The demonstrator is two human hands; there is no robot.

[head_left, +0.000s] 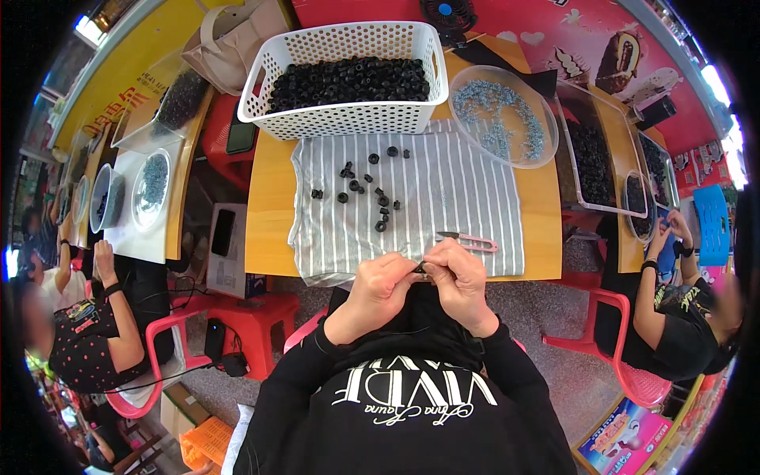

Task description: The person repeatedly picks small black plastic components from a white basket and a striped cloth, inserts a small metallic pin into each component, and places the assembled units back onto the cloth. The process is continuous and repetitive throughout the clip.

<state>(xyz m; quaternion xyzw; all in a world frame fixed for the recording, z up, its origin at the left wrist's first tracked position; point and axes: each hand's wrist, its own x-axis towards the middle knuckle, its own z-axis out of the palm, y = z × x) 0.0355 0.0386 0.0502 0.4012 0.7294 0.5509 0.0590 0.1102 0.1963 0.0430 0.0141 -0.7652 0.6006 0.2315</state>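
At the near edge of the striped grey cloth (467,190), my left hand (378,291) and my right hand (459,282) meet, fingertips pinched together. Between them is a small black part (419,268), mostly hidden by the fingers. Just beyond my right hand lies a pair of pink-handled thread snips (471,242). Several loose black ring-like parts (343,197) are scattered over the cloth's middle. A white perforated basket (348,123) behind them holds a heap of black parts (348,83). To its right sits a round clear tub (475,150) with small blue-grey pieces (499,111).
Under the cloth is a wooden table (269,206). A small dark fan (447,14) stands at the back. People (103,332) work at tables on both sides, seated on red plastic chairs (609,305). A clear bin (590,158) of black parts stands to the right.
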